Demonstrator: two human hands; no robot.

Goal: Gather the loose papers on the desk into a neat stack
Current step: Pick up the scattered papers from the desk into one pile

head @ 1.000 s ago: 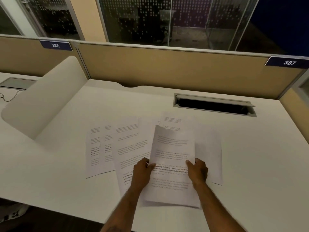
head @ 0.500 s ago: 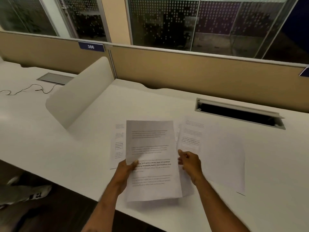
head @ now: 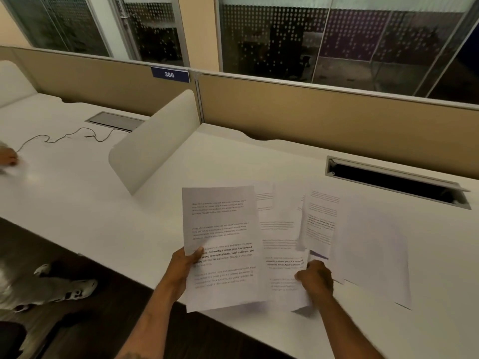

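My left hand (head: 184,268) pinches the left edge of a printed sheet (head: 223,234) and holds it up above the white desk (head: 77,218), near its front edge. My right hand (head: 315,279) grips the bottom of a second printed sheet (head: 320,224), which curls upward. Under and between them more printed papers (head: 281,229) lie overlapping on the desk. A blank-looking sheet (head: 373,250) lies flat to the right, partly under the curled one.
A white curved divider (head: 155,141) stands to the left of the papers. An open cable slot (head: 394,182) sits at the back right, before the tan partition (head: 311,117). On the neighbouring desk lie a cable (head: 64,137) and another person's hand (head: 7,158); a shoe (head: 77,288) is on the floor.
The view has swung left. My right hand let go of the shared sheet and took hold of another sheet to the right, lifting it. My left hand keeps the first sheet.
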